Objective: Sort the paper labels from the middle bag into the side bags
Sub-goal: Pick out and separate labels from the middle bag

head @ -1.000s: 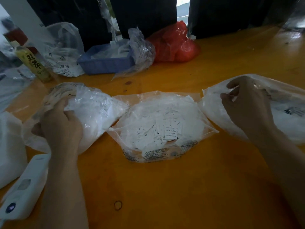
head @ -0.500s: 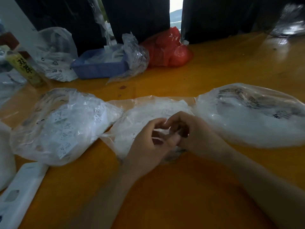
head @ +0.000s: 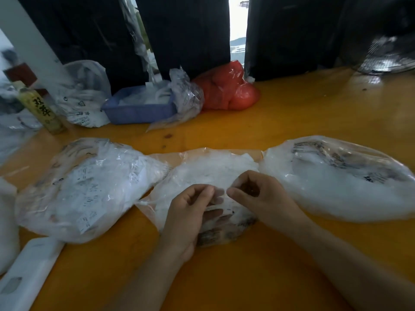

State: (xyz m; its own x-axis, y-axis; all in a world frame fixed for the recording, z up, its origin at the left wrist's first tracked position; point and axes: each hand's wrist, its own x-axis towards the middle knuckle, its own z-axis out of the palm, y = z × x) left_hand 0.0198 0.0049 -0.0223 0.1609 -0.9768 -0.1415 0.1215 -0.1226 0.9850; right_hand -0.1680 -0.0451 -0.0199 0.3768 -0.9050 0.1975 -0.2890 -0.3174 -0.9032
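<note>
Low centre of the frame: left hand (head: 189, 212) and right hand (head: 258, 194), side by side over the middle bag (head: 202, 176), fingers of both curled in toward the thumbs, seemingly pinching at thin paper labels (head: 221, 206); whether either truly grips one, impossible to tell through the glare and blur. Likely very light, limp, easily creased slips, prone to clinging together and to the slick film; best taken one at a time by an edge, between thumb and forefinger. At centre left, the left bag (head: 85, 189), well filled with printed slips; at centre right, the right bag (head: 336, 176), puffed and hazy, both just beside the middle one. Underneath, an orange wooden table (head: 292, 122), smooth and a little glossy. Toward the top of the frame, a blue tray (head: 137, 111), a red bag (head: 226, 93), a bottle (head: 40, 108) at upper left, dark panels behind.
</note>
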